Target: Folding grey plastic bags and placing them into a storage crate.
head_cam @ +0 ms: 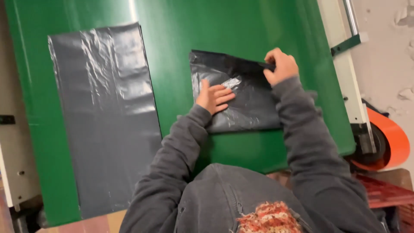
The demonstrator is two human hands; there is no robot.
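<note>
A folded dark grey plastic bag (241, 101) lies on the green table (241, 26), just ahead of the person. It's judged v. light, thin, limp and slick; creases catch the light, so it'd likely slide and bunch if pushed. It's best taken at an edge or corner, w/ a flat palm pinning the rest. The left hand (214, 97) is spread flat on the film, fingers open, nothing gripped. The right hand (280, 65) is pinched shut on the bag's top right edge. A larger flat grey sheet (108, 116) lies well apart to the left. An orange roll (390, 138) sits beyond the table's right edge.
</note>
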